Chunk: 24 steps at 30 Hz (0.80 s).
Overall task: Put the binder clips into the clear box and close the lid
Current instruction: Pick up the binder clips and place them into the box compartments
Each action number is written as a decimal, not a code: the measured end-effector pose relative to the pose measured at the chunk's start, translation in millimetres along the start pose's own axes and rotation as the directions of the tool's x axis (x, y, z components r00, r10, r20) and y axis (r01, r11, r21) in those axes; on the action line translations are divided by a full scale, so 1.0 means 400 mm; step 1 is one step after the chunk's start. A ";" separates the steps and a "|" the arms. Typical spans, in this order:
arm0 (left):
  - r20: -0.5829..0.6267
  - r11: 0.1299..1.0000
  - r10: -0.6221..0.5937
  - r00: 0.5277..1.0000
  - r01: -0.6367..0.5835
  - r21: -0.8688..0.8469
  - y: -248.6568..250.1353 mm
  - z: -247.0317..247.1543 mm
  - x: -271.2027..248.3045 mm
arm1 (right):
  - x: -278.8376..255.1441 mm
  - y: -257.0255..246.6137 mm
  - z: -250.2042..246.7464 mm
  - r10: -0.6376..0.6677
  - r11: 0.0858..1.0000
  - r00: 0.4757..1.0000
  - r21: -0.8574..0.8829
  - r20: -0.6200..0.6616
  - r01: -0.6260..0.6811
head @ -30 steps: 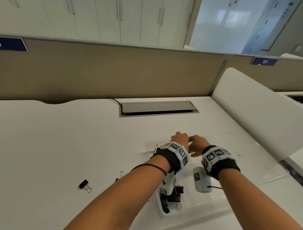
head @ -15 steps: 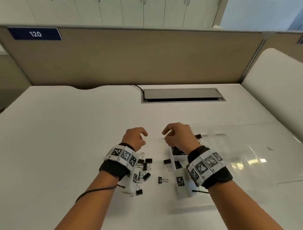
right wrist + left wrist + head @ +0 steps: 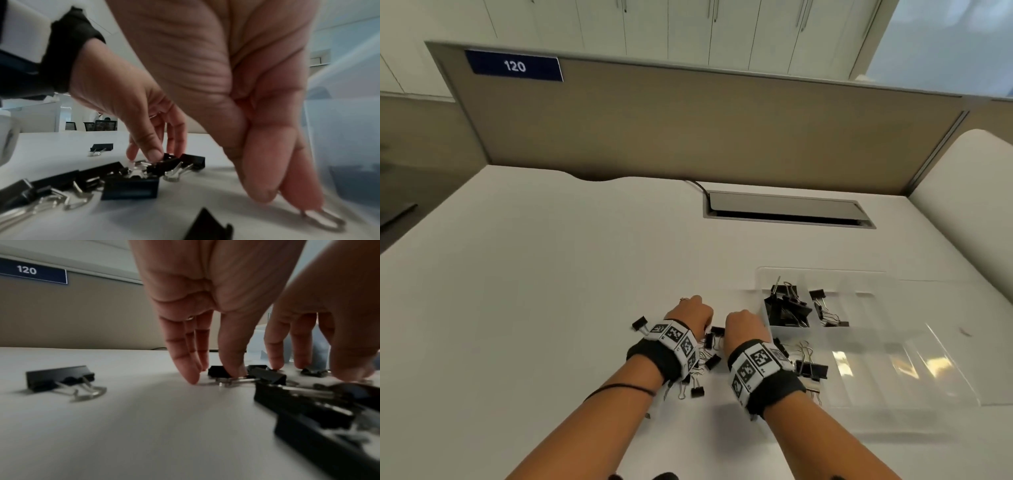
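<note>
- Reaching down side by side, the left hand (image 3: 690, 317) and right hand (image 3: 743, 325) both have fingertips on the white table (image 3: 551, 308), among a scatter of black binder clips (image 3: 710, 346).
- Left grip: narrow, with thumb and fingers (image 3: 186, 363) closing round one small clip (image 3: 219, 371) lying flat. It looks like a pinch just forming; the clip is not lifted.
- Right grip: also narrow, fingers drawn together and pointing down, their tips on the wire loop (image 3: 324, 219) of a clip beside the box wall. I cannot tell whether that loop is truly pinched or only touched.
- The relation that matters: the clear box (image 3: 822, 274) lies to the right of both hands and slightly farther away, just beside the right hand, so the right hand is much the nearer carrier. The left hand would have to cross over the pile.
- The box is open and divided into compartments. Its near-left compartment already holds a heap of clips (image 3: 786, 308), and a few more sit in the next one.
- The transparent lid (image 3: 900, 363) lies folded out flat on the table on the near side of the box, with several larger clips (image 3: 810, 368) beside its left edge.
- One clip (image 3: 639, 323) lies apart, left of the left hand, wire arms folded flat on the table.
- The clips are glossy black with silver wire handles, tangled together where they are crowded, so picking one may drag its neighbours.
</note>
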<state>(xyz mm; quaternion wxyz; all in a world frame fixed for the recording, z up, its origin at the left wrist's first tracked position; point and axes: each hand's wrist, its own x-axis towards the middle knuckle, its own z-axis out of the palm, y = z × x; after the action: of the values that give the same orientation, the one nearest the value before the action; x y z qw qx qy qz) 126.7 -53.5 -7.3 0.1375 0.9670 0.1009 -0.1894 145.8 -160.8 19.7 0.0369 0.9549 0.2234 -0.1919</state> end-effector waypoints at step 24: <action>-0.067 0.999 -0.011 0.998 0.007 -0.053 -0.076 0.022 -0.016 | 0.047 -0.056 -0.014 0.043 0.994 0.999 0.097 0.005 -0.043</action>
<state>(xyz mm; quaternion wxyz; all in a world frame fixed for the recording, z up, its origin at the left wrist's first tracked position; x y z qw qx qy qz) 110.5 -28.6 -19.7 0.1586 0.9684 0.1148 -0.1546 153.5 -132.2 17.9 -0.0050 0.9599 0.1933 -0.2030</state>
